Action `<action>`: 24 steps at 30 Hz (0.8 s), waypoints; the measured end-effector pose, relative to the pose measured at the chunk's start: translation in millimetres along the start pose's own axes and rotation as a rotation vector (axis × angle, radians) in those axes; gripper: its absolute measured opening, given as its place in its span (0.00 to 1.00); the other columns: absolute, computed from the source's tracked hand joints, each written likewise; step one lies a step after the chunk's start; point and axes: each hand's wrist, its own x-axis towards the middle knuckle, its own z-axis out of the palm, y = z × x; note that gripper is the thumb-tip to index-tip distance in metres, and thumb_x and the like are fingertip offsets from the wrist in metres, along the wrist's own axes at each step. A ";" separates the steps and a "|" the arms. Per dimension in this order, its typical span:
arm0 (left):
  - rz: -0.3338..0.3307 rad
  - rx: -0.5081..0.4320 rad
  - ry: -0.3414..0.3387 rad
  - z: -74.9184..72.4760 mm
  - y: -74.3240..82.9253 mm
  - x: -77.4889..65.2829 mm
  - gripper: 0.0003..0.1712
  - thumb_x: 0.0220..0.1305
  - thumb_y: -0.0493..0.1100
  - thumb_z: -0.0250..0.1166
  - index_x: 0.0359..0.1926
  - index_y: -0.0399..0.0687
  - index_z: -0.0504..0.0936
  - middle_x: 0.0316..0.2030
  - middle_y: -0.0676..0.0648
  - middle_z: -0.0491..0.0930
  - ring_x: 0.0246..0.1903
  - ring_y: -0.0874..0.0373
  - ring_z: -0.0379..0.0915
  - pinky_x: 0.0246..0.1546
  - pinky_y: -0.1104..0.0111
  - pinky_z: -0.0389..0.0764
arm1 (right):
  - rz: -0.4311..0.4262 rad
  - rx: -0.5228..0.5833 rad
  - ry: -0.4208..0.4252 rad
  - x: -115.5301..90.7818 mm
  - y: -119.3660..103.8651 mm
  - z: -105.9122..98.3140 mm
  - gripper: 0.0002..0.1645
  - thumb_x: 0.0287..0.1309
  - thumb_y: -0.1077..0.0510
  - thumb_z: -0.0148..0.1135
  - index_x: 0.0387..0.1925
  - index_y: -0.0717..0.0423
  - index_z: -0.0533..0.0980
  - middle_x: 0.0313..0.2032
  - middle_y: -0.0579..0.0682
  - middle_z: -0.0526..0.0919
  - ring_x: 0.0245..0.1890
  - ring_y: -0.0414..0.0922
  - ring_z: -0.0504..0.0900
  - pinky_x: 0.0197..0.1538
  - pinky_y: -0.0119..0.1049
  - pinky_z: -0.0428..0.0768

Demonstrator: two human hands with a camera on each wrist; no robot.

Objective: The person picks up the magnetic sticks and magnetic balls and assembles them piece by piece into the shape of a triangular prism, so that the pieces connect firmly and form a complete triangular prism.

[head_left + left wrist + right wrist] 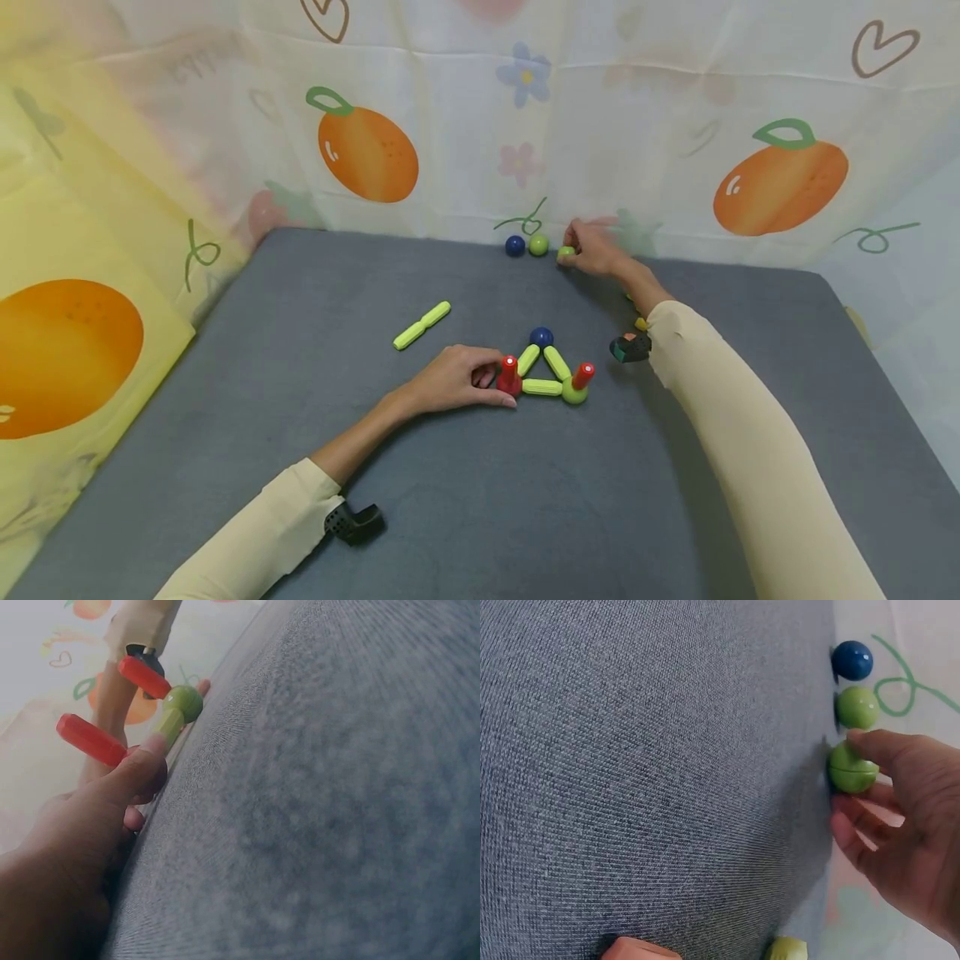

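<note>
A flat triangle of three yellow-green rods [542, 387] joins a blue ball [542, 337], a green ball [575, 392] and a red ball [509, 383]. Red rods stand up from the red ball and, tilted, from that green ball [183, 703]. With thumb and fingers my left hand [453, 379] grips the red ball at the triangle's left corner. Far off at the table's back edge, my right hand [595, 250] pinches a loose green ball [853, 768] between thumb and fingers. Beside it rest another green ball [857, 707] and a blue ball [853, 661].
A loose yellow-green rod [422, 325] lies left of the triangle on the grey table [465, 517]. Near the right forearm, an orange piece [639, 950] and a yellow piece [787, 949] are partly visible. A printed curtain [450, 125] hangs along the back edge.
</note>
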 end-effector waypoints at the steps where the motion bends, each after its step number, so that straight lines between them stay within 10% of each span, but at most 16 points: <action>1: -0.001 -0.001 0.001 0.2 -0.1 -0.1 0.20 0.58 0.58 0.79 0.34 0.57 0.78 0.21 0.60 0.67 0.22 0.70 0.60 0.28 0.77 0.60 | 0.000 -0.002 -0.005 -0.1 -0.2 0.3 0.17 0.73 0.64 0.60 0.53 0.73 0.67 0.49 0.71 0.76 0.48 0.64 0.77 0.55 0.56 0.74; 11: 0.008 -0.004 0.008 0.1 -0.1 -0.2 0.20 0.57 0.58 0.79 0.32 0.56 0.76 0.21 0.59 0.67 0.21 0.71 0.59 0.28 0.77 0.60 | -0.100 0.142 0.035 -26.8 -12.6 -6.0 0.21 0.79 0.63 0.51 0.64 0.75 0.73 0.54 0.74 0.82 0.38 0.63 0.90 0.47 0.53 0.88; 19: 0.017 -0.010 0.003 1.1 -0.1 0.8 0.20 0.58 0.56 0.79 0.32 0.55 0.76 0.22 0.58 0.69 0.21 0.70 0.59 0.27 0.77 0.61 | -0.191 0.116 -0.002 -87.3 -30.6 -17.5 0.23 0.69 0.60 0.68 0.62 0.62 0.78 0.45 0.59 0.84 0.31 0.41 0.72 0.40 0.32 0.73; 24: 0.001 -0.003 -0.001 0.7 0.3 0.5 0.20 0.58 0.57 0.79 0.32 0.55 0.76 0.22 0.58 0.68 0.21 0.70 0.59 0.28 0.77 0.60 | -0.179 0.138 -0.071 -128.3 -44.9 -23.8 0.24 0.67 0.56 0.71 0.62 0.52 0.78 0.41 0.49 0.88 0.34 0.38 0.81 0.47 0.31 0.80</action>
